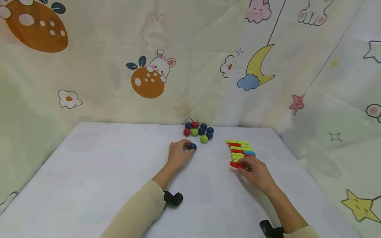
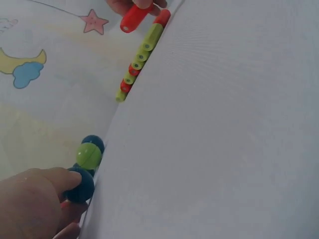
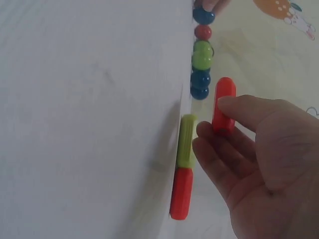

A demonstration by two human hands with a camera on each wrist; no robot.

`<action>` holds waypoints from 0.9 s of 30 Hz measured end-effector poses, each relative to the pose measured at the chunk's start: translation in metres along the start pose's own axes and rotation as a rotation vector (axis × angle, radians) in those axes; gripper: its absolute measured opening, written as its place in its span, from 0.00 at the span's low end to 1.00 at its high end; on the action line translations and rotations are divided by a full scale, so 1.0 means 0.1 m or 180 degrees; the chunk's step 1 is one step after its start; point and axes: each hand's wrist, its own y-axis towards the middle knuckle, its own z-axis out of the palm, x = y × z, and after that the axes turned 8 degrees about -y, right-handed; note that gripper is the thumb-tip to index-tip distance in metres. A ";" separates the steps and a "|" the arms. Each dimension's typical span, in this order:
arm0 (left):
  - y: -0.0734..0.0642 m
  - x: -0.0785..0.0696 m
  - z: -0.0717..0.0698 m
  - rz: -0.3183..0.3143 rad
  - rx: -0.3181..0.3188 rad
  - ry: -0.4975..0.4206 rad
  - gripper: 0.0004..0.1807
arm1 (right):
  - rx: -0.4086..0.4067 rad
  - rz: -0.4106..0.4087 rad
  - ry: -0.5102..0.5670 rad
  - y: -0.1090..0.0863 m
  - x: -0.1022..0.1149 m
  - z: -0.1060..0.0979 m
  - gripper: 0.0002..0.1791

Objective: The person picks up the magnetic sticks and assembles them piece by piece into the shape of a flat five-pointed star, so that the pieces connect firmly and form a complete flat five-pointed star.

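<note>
My left hand pinches a dark blue ball between thumb and fingers, just in front of a cluster of balls. That cluster holds several dark blue balls, red balls and green balls. On the right, my right hand pinches a short red stick by one end; in the right wrist view the red stick is raised beside the row. Behind that hand lie yellow-green sticks, red sticks and a blue stick, lined up in rows and partly hidden by the fingers.
The white table reaches back to a patterned cloth hung behind and at the sides. The balls stand near the table's back edge. A black wrist camera sits on the left wrist, another black camera on the right.
</note>
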 end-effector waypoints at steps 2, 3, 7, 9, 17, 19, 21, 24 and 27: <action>-0.02 0.02 -0.06 -0.0025 0.0084 -0.0032 0.19 | 0.0013 -0.0011 0.0044 0.02 0.04 0.02 0.13; -0.02 0.04 -0.08 -0.0040 0.0131 -0.0035 0.19 | 0.0039 -0.0007 0.0074 0.03 0.06 0.02 0.13; -0.07 0.09 -0.17 -0.0076 0.0298 -0.0083 0.19 | 0.0173 0.0084 0.0183 0.09 0.15 0.06 0.14; -0.11 0.10 -0.21 -0.0078 0.0365 -0.0121 0.19 | 0.0252 0.0148 0.0221 0.12 0.20 0.08 0.14; -0.28 0.05 -0.37 -0.0122 0.0591 -0.0209 0.16 | 0.0395 0.0058 0.0396 0.25 0.38 0.16 0.14; -0.32 0.04 -0.41 -0.0130 0.0630 -0.0207 0.16 | 0.0414 0.0020 0.0450 0.29 0.44 0.19 0.14; -0.36 0.03 -0.44 -0.0137 0.0663 -0.0187 0.16 | 0.0452 0.0001 0.0504 0.32 0.49 0.23 0.14; -0.42 0.02 -0.48 -0.0170 0.0698 -0.0145 0.16 | 0.0515 0.0011 0.0563 0.37 0.57 0.29 0.14; -0.47 0.01 -0.52 -0.0156 0.0714 -0.0102 0.16 | 0.0589 0.0035 0.0632 0.40 0.64 0.35 0.14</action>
